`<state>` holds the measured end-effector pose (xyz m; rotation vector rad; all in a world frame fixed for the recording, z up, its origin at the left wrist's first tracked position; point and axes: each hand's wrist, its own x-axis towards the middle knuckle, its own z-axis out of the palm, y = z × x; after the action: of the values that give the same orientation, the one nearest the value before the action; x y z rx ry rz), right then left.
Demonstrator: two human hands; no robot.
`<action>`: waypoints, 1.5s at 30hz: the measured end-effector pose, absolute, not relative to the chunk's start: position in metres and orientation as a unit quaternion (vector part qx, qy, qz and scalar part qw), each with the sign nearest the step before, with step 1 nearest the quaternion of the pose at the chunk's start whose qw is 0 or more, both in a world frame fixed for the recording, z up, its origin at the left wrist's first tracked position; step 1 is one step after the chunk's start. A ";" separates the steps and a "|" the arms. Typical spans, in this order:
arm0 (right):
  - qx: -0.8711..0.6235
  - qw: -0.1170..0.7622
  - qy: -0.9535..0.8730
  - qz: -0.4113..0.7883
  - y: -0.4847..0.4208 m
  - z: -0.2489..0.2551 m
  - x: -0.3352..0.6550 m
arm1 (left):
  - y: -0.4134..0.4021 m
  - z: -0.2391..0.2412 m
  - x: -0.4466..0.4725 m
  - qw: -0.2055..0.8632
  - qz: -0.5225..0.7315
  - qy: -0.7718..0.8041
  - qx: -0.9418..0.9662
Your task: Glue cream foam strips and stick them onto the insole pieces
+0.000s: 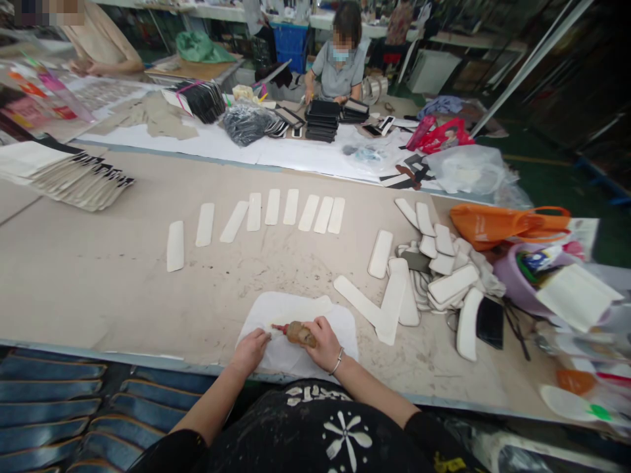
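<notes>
your right grip (323, 345) is closed around a bottle (300, 334), its mottled tan body rounded and narrowing to a thin red nozzle (280, 328) that points left, above a smooth white sheet (283, 358) with rounded corners. your left grip (251, 351) is at the sheet's left side, fingers bent near the nozzle; whether they pinch anything, i cannot tell. a pale strip (313, 307) lies on the sheet just beyond the bottle, partly covered and hard to make out, cream on white. farther off, flat oblong cards (273, 207) stand apart in a loose, slanting row. to your right, a pile (451, 284) of similar pale pieces overlaps, the lower ones partly hidden. the stack (64, 174) at far left is cut off by the view's edge, and the contents of the purple basin (510, 279) are blurred. the tabletop (123, 295), dull brown and dark-specked, stretches widely left of the sheet; its near edge runs close to your body, while the pile crowds the right.
</notes>
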<state>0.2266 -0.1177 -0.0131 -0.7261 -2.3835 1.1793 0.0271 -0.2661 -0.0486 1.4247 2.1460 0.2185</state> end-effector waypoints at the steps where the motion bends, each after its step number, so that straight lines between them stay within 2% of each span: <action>1: -0.254 0.189 -0.852 0.417 -0.118 -0.015 0.225 | -0.266 -0.048 0.027 0.272 0.083 0.799 0.530; 12: -0.283 0.179 -0.851 0.404 -0.118 -0.010 0.251 | -0.267 -0.051 0.028 0.276 0.081 0.801 0.525; 25: -0.428 0.260 -0.805 0.318 -0.058 -0.014 0.324 | -0.263 -0.056 0.025 0.261 0.044 0.805 0.531; 30: -0.380 0.259 -0.821 0.339 -0.080 -0.012 0.302 | -0.257 -0.049 0.028 0.253 0.012 0.798 0.546; 36: -0.304 0.210 -0.845 0.386 -0.108 -0.014 0.260 | -0.252 -0.042 0.032 0.251 0.004 0.796 0.552; 45: -0.391 0.241 -0.832 0.312 -0.065 -0.019 0.300 | -0.249 -0.039 0.035 0.240 -0.033 0.795 0.555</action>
<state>0.3004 -0.0647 -0.0186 -1.0684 -2.2763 0.8523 0.0351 -0.2490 -0.0388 1.5195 2.1765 -0.0899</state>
